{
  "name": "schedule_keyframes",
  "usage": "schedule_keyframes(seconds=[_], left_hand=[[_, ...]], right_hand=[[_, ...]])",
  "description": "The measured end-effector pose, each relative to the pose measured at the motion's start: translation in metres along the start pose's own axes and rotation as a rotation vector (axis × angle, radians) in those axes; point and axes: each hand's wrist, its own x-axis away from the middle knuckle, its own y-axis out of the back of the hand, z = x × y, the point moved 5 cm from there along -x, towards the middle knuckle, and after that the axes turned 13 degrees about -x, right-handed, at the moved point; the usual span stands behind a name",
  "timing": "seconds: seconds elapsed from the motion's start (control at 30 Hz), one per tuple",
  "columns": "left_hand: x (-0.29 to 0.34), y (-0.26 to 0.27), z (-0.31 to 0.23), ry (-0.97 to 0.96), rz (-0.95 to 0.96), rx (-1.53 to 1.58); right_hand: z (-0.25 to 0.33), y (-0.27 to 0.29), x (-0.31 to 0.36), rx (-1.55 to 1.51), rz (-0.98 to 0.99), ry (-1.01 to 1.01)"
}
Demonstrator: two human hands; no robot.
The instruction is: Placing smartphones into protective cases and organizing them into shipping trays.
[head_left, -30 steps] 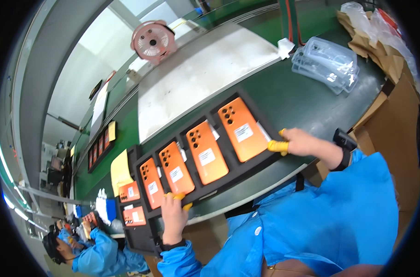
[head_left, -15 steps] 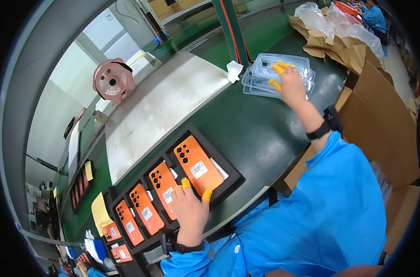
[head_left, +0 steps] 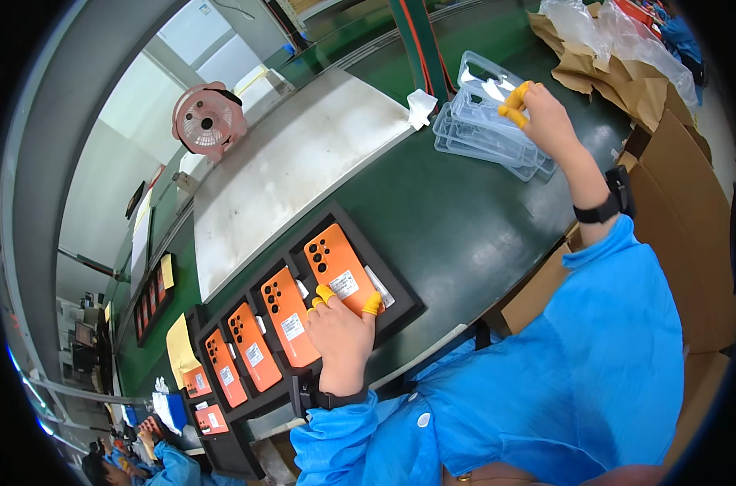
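Two hands work apart now: the left hand [head_left: 344, 334] has stayed, fingers pressed flat on the orange phone [head_left: 336, 268] in the tray [head_left: 400, 301] at six o'clock, while the right hand [head_left: 544, 121] has swung to one o'clock, pinching a clear case [head_left: 488, 81] off the stack [head_left: 481, 138] on the bench [head_left: 465, 219].

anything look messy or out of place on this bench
Mostly tidy. The orange phones lie in even rows in the black tray, the left hand on the nearest one. Odd bits: the stack of clear cases under the right hand is fanned unevenly, and a crumpled white cloth lies loose beside it.
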Motion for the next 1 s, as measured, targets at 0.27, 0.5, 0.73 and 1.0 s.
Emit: schedule_keyframes(seconds=[0.27,0.5,0.73,1.0], left_hand=[[-0.023,-0.040,0.023,0.243,-0.031,1.198],[-0.033,-0.013,0.027,0.268,0.123,1.699],[-0.041,-0.014,0.027,0.173,-0.139,1.294],[-0.018,0.030,0.003,-0.110,-0.235,1.674]], right_hand=[[0.101,-0.078,0.157,-0.588,1.212,0.242],[0.103,-0.071,0.122,-0.963,1.031,-0.338],[0.144,-0.092,0.109,-1.074,0.782,-0.348],[0.170,-0.107,0.103,-1.462,0.553,-0.464]])
